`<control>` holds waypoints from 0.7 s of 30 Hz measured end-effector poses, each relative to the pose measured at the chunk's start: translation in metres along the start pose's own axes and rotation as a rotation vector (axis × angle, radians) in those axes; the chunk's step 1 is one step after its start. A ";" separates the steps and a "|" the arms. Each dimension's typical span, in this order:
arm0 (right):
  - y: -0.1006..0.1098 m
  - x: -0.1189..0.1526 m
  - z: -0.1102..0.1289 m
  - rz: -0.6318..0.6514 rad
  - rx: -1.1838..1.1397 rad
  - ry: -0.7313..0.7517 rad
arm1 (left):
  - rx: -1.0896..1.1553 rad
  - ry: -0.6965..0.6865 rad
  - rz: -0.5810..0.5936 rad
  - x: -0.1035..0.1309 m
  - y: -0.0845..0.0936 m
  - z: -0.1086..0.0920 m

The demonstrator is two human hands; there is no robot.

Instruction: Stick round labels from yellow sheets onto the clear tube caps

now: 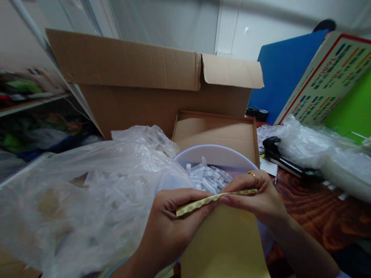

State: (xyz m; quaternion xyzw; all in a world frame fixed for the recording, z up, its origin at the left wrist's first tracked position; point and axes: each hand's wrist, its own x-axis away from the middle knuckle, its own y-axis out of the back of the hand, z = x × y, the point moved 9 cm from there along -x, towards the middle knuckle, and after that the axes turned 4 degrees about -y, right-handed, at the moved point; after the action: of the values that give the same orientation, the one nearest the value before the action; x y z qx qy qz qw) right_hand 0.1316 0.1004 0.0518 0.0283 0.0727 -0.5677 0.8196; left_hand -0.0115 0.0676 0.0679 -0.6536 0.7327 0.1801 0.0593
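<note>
A yellow sticker sheet [223, 243] hangs in front of me, its plain side facing me. Along its top, a narrow folded strip shows a row of small round printed labels. My left hand [181, 216] pinches this strip between thumb and fingers from the left. My right hand [257, 193], with a ring on one finger, pinches it near the middle and right end. Thumbs and fingertips of both hands almost meet at the strip's centre. Just behind, a pale round tub [214, 148] holds many small clear plastic tubes [207, 177]. The sheet covers the tub's front.
A large clear plastic bag [95, 197] of similar tubes fills the left. Behind stand a big open cardboard box [139, 104] and a shallow cardboard tray [214, 129]. On the wooden table [315, 212] at right lie a black stapler-like tool [290, 160] and plastic-wrapped bundles [315, 146].
</note>
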 end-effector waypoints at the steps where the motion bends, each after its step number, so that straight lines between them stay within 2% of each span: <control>1: 0.002 0.000 0.001 -0.016 -0.005 0.007 | 0.041 0.034 0.000 -0.001 0.000 0.004; 5: 0.008 -0.001 -0.002 -0.040 -0.078 -0.010 | 0.205 0.141 -0.041 -0.003 0.003 0.019; 10: 0.009 -0.002 -0.003 -0.032 -0.069 -0.013 | 0.199 0.053 -0.126 -0.002 0.011 0.017; 14: 0.009 -0.003 -0.005 -0.039 -0.055 -0.043 | 0.177 0.052 -0.203 0.003 0.012 0.015; 17: 0.006 -0.006 -0.007 0.005 -0.037 -0.076 | 0.071 -0.085 -0.248 0.003 0.018 0.002; 21: -0.003 -0.007 -0.010 0.104 -0.015 -0.108 | -0.131 -0.330 -0.162 0.003 0.013 -0.019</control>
State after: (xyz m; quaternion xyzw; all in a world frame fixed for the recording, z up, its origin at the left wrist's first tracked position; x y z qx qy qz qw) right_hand 0.1258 0.1076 0.0428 -0.0045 0.0311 -0.5245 0.8508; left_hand -0.0221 0.0598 0.0870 -0.6744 0.6448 0.3268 0.1502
